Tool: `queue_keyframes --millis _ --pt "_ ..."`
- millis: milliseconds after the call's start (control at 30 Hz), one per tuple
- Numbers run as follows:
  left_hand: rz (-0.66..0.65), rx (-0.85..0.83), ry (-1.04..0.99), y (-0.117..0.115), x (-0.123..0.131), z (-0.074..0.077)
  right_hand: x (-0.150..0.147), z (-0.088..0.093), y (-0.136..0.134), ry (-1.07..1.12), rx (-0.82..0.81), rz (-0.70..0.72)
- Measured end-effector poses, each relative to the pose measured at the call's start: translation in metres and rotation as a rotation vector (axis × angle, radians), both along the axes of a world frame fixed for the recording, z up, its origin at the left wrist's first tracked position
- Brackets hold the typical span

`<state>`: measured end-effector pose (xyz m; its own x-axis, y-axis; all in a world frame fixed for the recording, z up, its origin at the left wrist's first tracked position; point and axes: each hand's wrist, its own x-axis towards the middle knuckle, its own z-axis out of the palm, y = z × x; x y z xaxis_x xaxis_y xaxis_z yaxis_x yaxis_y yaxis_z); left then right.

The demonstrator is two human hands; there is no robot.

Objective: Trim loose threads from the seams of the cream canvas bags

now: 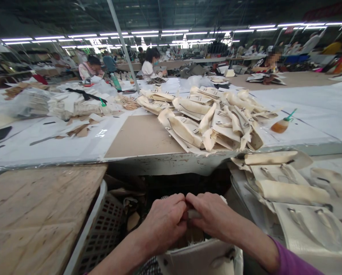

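A cream bag piece [199, 256] with dark metal fittings and a frayed upper edge lies across my lap, low in the middle. Just above it, my left hand [166, 217] is closed, fingers curled under and thumb side against the other hand. My right hand [213, 214] is closed too, its fingers bent round a pale rolled part of the bag piece. Both hands meet at the knuckles. Their fingertips are mostly hidden, so the exact spot each one pinches does not show.
A pile of cream bag pieces [208, 118] covers the table's middle. An amber glue bottle [280, 125] lies right of it. More bag pieces with handles [311, 217] are stacked at my right. Left stand a plastic basket [102, 225] and a brown board [36, 217]. Several people work farther back.
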<state>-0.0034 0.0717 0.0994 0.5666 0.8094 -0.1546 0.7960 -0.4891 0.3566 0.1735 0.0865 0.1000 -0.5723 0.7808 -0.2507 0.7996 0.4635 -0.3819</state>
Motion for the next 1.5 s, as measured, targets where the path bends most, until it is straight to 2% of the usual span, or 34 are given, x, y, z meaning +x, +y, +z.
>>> queue_keyframes --millis 233,433,667,967,1167,1500 --pt "-0.072 0.009 0.043 0.002 0.000 -0.002 -0.004 -0.006 0.006 -0.049 0.009 0.102" --pt "-0.121 0.043 0.002 0.003 -0.004 -0.013 -0.007 -0.008 0.006 -0.060 0.024 0.168" --pt "-0.111 0.059 -0.047 0.004 -0.008 -0.022 -0.009 -0.014 0.008 -0.043 0.045 0.229" --pt "0.081 -0.091 -0.245 0.004 -0.008 -0.019 -0.005 -0.022 0.011 0.052 0.009 0.184" --pt "0.018 -0.068 -0.185 0.007 -0.004 -0.016 -0.003 -0.025 0.013 0.056 -0.010 0.139" --pt "0.210 -0.153 -0.261 0.008 0.001 -0.014 0.006 -0.011 0.010 0.032 -0.028 0.289"
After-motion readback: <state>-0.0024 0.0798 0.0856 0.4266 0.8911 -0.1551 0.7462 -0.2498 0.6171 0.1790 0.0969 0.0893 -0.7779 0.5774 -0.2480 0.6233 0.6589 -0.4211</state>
